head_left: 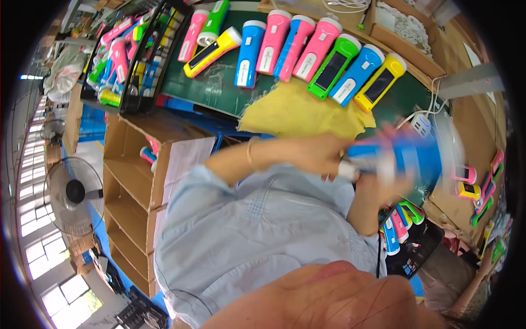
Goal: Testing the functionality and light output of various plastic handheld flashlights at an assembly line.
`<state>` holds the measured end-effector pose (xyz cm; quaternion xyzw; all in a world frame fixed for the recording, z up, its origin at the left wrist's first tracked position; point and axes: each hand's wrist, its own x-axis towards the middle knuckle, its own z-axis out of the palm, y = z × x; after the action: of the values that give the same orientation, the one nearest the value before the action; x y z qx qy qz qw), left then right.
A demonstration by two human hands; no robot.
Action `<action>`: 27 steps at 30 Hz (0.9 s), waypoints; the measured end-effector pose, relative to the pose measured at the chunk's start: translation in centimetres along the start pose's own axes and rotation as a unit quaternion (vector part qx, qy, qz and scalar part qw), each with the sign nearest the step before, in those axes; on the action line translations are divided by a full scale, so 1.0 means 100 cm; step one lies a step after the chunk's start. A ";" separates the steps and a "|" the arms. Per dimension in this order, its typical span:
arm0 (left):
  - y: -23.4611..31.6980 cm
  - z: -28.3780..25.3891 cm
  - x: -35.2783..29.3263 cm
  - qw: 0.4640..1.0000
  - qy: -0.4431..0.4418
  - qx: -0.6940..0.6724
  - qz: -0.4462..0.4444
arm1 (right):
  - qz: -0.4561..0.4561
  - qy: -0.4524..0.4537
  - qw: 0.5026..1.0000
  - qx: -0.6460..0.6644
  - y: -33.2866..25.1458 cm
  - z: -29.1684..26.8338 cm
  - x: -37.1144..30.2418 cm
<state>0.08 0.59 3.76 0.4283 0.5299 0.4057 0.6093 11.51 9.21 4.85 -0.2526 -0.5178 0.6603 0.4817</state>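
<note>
Logged over my remote feed: left hand, one, fingers curled in a grip, forearm trailing behind them. Right hand, one, motion-blurred, just past the left fingertips, finger pose unclear; bare forearm behind its fingers.

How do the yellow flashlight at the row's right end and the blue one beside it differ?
The yellow flashlight has a yellow casing, the blue flashlight a blue one. Face up, the yellow shows a dark panel, the blue a button and pale patch. Both have white-rimmed heads.
</note>
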 end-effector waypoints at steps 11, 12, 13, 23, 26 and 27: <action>-0.025 0.003 0.014 0.810 0.232 0.293 0.452 | -0.154 -0.393 0.855 -0.302 0.059 -0.058 0.008; -0.032 0.004 0.014 0.816 0.245 0.265 0.452 | -0.135 -0.398 0.866 -0.273 0.057 -0.068 0.010; -0.040 0.007 0.014 0.854 0.241 0.212 0.409 | -0.120 -0.399 0.876 -0.243 0.055 -0.076 0.015; -0.033 0.010 0.016 0.908 0.149 -0.374 0.112 | 0.061 -0.165 0.971 -0.160 0.061 -0.084 -0.005; -0.014 0.006 0.021 0.880 0.172 -0.437 0.073 | 0.073 -0.153 0.974 -0.153 0.062 -0.082 -0.005; -0.013 0.003 0.024 0.882 0.169 -0.433 0.079 | 0.073 -0.157 0.972 -0.158 0.061 -0.081 -0.005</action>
<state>0.66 2.47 1.84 0.0869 0.3607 0.7077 0.6013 16.17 12.36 -3.64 -0.2555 -0.6650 0.6349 0.2988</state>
